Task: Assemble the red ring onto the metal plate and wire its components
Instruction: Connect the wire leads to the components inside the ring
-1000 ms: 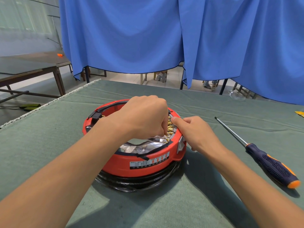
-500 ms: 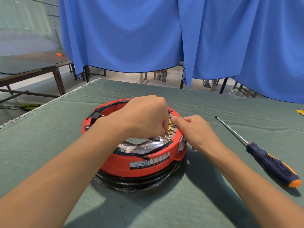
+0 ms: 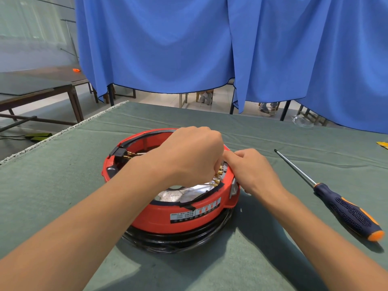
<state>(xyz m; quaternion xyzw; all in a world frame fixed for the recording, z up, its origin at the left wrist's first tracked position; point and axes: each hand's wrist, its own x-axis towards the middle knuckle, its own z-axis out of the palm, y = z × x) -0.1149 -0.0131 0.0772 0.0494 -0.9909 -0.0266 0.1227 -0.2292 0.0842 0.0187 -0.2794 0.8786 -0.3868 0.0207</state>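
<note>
The red ring sits mid-table on the metal plate, above a black base. The left hand curls over the brass terminals, seemingly pinching something unseen, while the right hand clasps the rim, probably steadying it. Beyond, the screwdriver lies unused.
</note>
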